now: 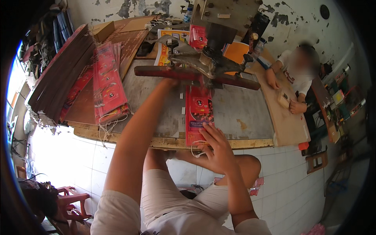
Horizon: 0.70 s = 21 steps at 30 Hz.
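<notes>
One red packet stack (pixel 199 117) under right hand (pixel 216 148)

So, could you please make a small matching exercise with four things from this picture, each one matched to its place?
Things:
1. left hand
2. right hand
3. red packet stack
4. wooden board

Places:
A. on the table, at the left side
B. on the long red lever of the press
C. at the table's right end, before another person
D. on the near end of the red packet under the press

Pairs: 1-B, 2-D, 3-A, 4-C
</notes>
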Motion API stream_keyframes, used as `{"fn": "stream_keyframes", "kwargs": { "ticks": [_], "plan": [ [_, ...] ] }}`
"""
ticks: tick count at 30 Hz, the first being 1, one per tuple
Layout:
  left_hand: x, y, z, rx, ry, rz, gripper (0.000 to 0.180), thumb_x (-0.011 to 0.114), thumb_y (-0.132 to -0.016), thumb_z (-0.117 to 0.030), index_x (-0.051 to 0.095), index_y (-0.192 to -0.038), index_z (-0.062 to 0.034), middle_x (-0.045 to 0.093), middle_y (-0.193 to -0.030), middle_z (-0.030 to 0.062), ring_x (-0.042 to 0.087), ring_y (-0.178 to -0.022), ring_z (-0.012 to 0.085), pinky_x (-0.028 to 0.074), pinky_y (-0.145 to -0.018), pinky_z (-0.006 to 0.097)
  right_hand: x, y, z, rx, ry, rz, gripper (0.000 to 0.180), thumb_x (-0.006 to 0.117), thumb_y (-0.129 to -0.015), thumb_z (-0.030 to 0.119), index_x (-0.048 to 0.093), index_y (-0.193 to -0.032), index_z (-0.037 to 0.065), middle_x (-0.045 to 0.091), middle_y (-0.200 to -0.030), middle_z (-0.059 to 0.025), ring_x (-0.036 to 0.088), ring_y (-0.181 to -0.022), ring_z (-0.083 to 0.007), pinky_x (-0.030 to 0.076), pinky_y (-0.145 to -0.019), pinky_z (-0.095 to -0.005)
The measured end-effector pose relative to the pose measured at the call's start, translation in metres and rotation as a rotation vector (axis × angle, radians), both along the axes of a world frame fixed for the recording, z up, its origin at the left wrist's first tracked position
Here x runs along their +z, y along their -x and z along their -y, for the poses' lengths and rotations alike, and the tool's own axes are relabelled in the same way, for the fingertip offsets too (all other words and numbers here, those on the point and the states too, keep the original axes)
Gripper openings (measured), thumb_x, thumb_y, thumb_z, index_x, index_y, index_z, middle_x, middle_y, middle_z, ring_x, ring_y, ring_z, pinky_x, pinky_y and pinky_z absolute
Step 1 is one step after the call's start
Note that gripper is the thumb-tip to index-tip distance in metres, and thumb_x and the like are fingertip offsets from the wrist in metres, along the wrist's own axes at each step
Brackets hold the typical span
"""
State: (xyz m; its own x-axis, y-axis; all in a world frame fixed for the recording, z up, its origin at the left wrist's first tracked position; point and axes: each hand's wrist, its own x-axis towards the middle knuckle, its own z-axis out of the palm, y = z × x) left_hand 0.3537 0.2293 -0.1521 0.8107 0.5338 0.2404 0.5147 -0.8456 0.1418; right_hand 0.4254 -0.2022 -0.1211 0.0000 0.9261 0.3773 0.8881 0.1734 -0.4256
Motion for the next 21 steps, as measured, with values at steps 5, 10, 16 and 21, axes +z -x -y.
{"fn": "stream_keyframes", "kwargs": {
  "ticks": [5, 10, 16, 21],
  "plan": [
    [-0.015, 0.058, 0.089, 0.041, 0.007, -0.101, 0.052, 0.057, -0.109, -0.024, 0.064, -0.155, 0.0009, 0.058, -0.165, 0.027, 0.055, -0.153, 0.0422, 0.04, -0.131, 0.053, -0.011, -0.018, -0.007, -0.034, -0.046, 0.002, 0.058, 0.082, -0.098, 0.013, 0.066, -0.153, 0.001, 0.055, -0.169, -0.0184, 0.049, -0.158, -0.0422, 0.043, -0.131, -0.0555],
    [0.03, 0.149, 0.247, 0.054, 0.095, 0.368, 0.062, 0.076, -0.101, -0.031, 0.065, -0.153, 0.001, 0.063, -0.16, 0.025, 0.057, -0.151, 0.0431, 0.044, -0.127, 0.053, -0.012, -0.008, -0.02, 0.027, -0.111, -0.076, 0.055, 0.083, -0.097, 0.011, 0.068, -0.149, -0.002, 0.057, -0.167, -0.0185, 0.049, -0.159, -0.0408, 0.045, -0.131, -0.0516],
    [0.015, 0.147, 0.304, -0.121, -0.015, 0.427, 0.055, 0.078, -0.103, -0.034, 0.071, -0.148, -0.0041, 0.068, -0.156, 0.0132, 0.059, -0.15, 0.0381, 0.042, -0.127, 0.057, -0.014, -0.009, -0.017, -0.017, -0.074, -0.059, 0.058, 0.083, -0.098, 0.011, 0.067, -0.152, 0.001, 0.057, -0.168, -0.0169, 0.048, -0.161, -0.0384, 0.046, -0.13, -0.0497],
    [0.007, 0.142, 0.303, -0.077, -0.078, 0.414, 0.046, 0.074, -0.107, -0.031, 0.073, -0.146, -0.0061, 0.071, -0.154, 0.0082, 0.06, -0.149, 0.0341, 0.042, -0.126, 0.056, -0.015, -0.012, -0.018, -0.034, -0.079, -0.019, 0.056, 0.083, -0.1, 0.016, 0.068, -0.152, 0.002, 0.058, -0.167, -0.0175, 0.05, -0.159, -0.0393, 0.047, -0.129, -0.0502]
  ]
}}
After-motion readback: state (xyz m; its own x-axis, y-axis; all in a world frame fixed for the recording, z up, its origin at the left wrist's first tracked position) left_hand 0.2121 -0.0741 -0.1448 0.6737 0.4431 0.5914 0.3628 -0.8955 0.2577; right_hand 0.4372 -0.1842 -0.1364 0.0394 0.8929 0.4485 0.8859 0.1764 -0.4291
